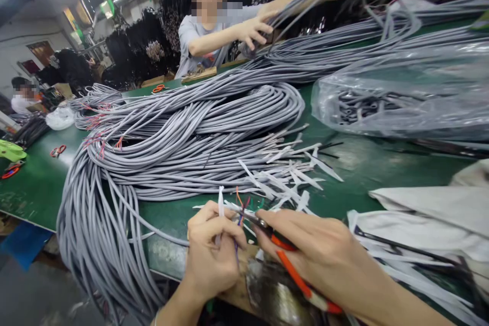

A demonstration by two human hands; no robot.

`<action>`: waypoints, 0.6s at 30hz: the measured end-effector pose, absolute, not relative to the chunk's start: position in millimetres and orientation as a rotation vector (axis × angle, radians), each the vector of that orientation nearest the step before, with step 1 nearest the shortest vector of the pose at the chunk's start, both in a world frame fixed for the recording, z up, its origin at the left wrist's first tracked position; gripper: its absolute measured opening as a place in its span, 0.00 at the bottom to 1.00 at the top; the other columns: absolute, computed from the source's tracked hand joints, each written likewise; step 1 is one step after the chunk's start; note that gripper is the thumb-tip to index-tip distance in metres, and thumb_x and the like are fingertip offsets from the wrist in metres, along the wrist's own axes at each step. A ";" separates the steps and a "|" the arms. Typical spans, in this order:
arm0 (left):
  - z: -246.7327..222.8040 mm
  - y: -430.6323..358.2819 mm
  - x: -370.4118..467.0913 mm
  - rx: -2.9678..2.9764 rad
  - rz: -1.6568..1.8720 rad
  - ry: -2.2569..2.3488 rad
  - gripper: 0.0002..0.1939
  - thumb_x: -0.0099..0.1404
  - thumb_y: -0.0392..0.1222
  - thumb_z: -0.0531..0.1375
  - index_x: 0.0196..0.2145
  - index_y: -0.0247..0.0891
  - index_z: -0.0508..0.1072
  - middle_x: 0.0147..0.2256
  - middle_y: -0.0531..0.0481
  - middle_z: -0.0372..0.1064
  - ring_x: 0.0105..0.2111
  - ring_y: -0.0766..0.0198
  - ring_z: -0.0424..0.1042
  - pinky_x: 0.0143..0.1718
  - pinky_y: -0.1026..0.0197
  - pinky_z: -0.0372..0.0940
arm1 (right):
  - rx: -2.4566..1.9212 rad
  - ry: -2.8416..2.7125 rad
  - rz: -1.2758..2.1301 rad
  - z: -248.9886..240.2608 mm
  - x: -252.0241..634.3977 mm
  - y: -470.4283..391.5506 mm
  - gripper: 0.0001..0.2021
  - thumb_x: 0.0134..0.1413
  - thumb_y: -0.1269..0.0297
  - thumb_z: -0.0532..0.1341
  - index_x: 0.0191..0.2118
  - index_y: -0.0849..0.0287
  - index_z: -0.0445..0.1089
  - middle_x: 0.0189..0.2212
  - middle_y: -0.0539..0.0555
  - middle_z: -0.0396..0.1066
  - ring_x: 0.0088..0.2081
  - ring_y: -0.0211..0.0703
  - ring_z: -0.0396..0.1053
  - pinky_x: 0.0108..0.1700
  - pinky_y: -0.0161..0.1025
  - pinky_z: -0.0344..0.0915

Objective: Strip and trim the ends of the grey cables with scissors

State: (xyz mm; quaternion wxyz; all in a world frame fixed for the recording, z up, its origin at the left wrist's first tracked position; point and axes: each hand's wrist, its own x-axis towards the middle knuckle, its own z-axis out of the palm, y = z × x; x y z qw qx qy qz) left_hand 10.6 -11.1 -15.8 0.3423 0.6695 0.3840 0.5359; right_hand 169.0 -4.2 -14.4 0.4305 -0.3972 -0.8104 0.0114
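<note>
My left hand is closed around the end of a grey cable. A white strip sticks up between its fingers, and thin coloured wires fan out beside them. My right hand grips wire cutters with orange and black handles. Their metal jaws are at the coloured wires, close to my left fingertips; whether they touch a wire I cannot make out. Behind both hands lie grey cable ends with white strips, on the green table.
Grey cable bundles cover the table's middle and hang over its front edge. At right lie a clear plastic bag with dark parts and a pale cloth. Orange scissors lie at left. Opposite, a co-worker lifts grey cables.
</note>
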 end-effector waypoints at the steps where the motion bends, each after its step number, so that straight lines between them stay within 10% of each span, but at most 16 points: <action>1: -16.4 -10.5 11.4 1.693 1.393 1.000 0.13 0.62 0.33 0.54 0.20 0.37 0.67 0.24 0.50 0.62 0.26 0.66 0.64 0.29 0.63 0.60 | -0.960 -1.995 0.084 -13.5 167.7 -5.2 0.10 0.57 0.68 0.53 0.30 0.52 0.70 0.19 0.49 0.72 0.18 0.37 0.67 0.19 0.33 0.62; 7: -11.8 -7.8 13.9 1.270 1.280 0.996 0.14 0.59 0.49 0.61 0.37 0.39 0.63 0.34 0.49 0.68 0.17 0.74 0.61 0.18 0.69 0.57 | -1.436 -1.690 -0.015 -0.1 193.3 11.5 0.14 0.52 0.48 0.56 0.30 0.50 0.74 0.13 0.51 0.67 0.14 0.43 0.61 0.19 0.40 0.57; 12: -8.7 0.2 9.6 1.550 1.016 1.391 0.28 0.58 0.41 0.60 0.56 0.43 0.59 0.51 0.39 0.65 0.20 0.71 0.65 0.25 0.64 0.63 | -2.179 -1.862 -0.023 9.3 233.1 36.5 0.12 0.49 0.61 0.58 0.36 0.56 0.76 0.21 0.61 0.73 0.18 0.45 0.65 0.19 0.36 0.49; 18: -1.0 7.2 3.0 1.688 0.831 1.386 0.17 0.61 0.49 0.57 0.27 0.34 0.78 0.23 0.49 0.68 0.24 0.64 0.64 0.26 0.63 0.59 | -2.268 -1.905 -0.004 4.6 250.1 40.4 0.13 0.49 0.68 0.57 0.38 0.58 0.77 0.24 0.64 0.75 0.18 0.42 0.65 0.20 0.36 0.47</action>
